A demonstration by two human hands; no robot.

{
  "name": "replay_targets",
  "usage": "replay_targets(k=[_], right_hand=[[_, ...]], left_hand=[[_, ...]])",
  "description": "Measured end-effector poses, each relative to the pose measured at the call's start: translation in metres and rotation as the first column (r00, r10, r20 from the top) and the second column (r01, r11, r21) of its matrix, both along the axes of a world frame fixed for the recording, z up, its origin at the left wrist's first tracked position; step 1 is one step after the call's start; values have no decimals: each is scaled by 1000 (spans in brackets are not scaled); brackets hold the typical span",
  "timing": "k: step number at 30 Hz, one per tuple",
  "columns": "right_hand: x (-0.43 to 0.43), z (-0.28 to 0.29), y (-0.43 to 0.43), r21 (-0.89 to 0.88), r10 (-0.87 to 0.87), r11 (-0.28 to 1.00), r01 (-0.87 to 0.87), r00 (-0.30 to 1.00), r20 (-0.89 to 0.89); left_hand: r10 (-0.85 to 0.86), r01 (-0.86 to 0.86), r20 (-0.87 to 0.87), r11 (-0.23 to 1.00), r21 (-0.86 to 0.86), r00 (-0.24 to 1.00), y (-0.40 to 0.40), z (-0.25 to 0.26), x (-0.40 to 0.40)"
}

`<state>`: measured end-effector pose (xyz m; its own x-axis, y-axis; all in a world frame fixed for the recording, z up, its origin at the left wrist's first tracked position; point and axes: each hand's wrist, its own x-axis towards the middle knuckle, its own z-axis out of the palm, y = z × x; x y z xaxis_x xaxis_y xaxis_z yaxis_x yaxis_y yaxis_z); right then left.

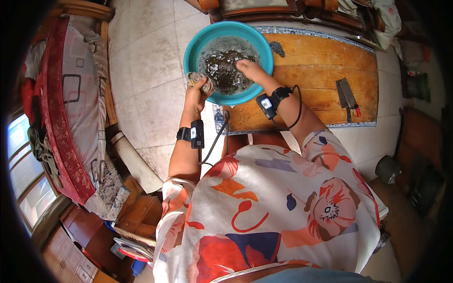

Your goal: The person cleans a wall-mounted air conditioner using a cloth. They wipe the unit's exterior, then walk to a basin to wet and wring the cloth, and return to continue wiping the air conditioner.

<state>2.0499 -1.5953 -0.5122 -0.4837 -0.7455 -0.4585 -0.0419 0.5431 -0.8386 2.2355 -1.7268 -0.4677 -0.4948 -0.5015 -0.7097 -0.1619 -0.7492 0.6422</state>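
A turquoise plastic basin holds dark, sudsy water. At its near left rim my left hand grips a bunched, wet-looking greyish cloth. My right hand is over the right part of the water, its fingertips at the surface; whether it holds anything is not plain. Beside the basin's right rim lies a dark grey, mesh-like scouring pad. Farther right, a cleaver with a red-and-black handle lies beside or over another dark blade with a black handle.
The low wooden table has a blue-and-white patterned edge, and the basin overlaps its left end. Wooden furniture stands beyond it. A cloth-covered bed or couch is at the left, with a white roll on the tiled floor. Cables hang from both wrist devices.
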Motion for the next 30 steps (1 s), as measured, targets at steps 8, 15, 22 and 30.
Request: replay_targets(k=[8,15,22,30], right_hand=[[13,40,81,-364,-225,855,371,895,385],[3,75,167,-344,-309,920,190,890,-334],[47,102,306,-45,-501,862,505,836,-222],[122,170,326,-139,-588,747,650,744,317]], left_hand=[[-149,147,-95,989,-23,984,48,37,24],[-186,215,-231,971,107,955,53,-49,25],[-547,556,-163,831,16,821,143,-4,-6],[-800,869,-536,442,-222,270,301,60,-50]])
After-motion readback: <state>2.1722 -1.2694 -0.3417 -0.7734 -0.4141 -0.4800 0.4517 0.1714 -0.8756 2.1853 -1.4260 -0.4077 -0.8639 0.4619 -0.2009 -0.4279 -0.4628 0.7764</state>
